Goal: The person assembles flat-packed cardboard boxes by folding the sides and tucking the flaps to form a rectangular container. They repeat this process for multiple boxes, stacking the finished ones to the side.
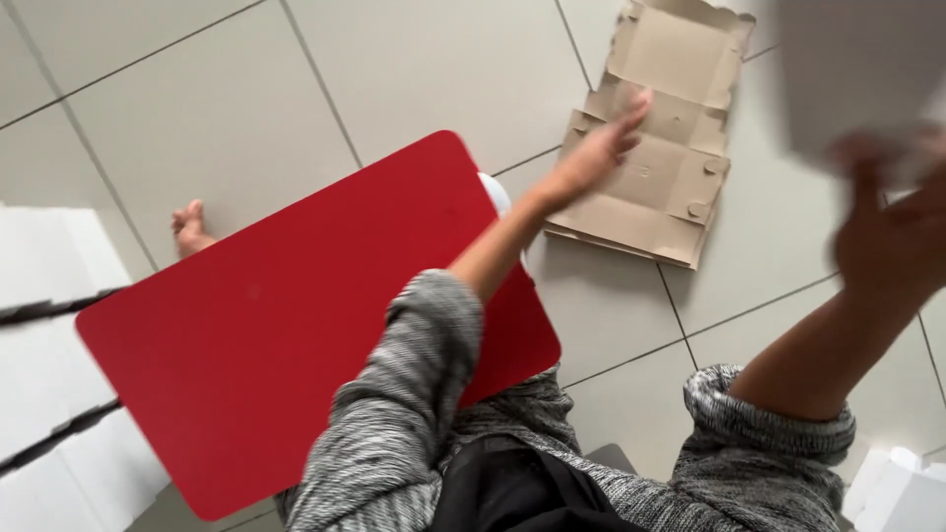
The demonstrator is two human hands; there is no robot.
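Note:
My left hand [601, 148] stretches out over a stack of flat brown cardboard blanks [655, 197] lying on the tiled floor. Its fingers are spread at the stack's left edge and it holds nothing. My right hand [892, 232] is raised at the right, blurred by motion. Its fingers are at the lower edge of a pale flat cardboard piece [857, 69] held up close to the camera. A red board with rounded corners [286, 335] lies across my lap, under my left arm. Both arms wear grey knitted sleeves.
White flat boxes [44, 335] are stacked at the left edge, and more white pieces [902, 493] sit at the bottom right corner. A bare foot [189, 229] shows beyond the red board. Grey floor tiles [414, 69] lie all around.

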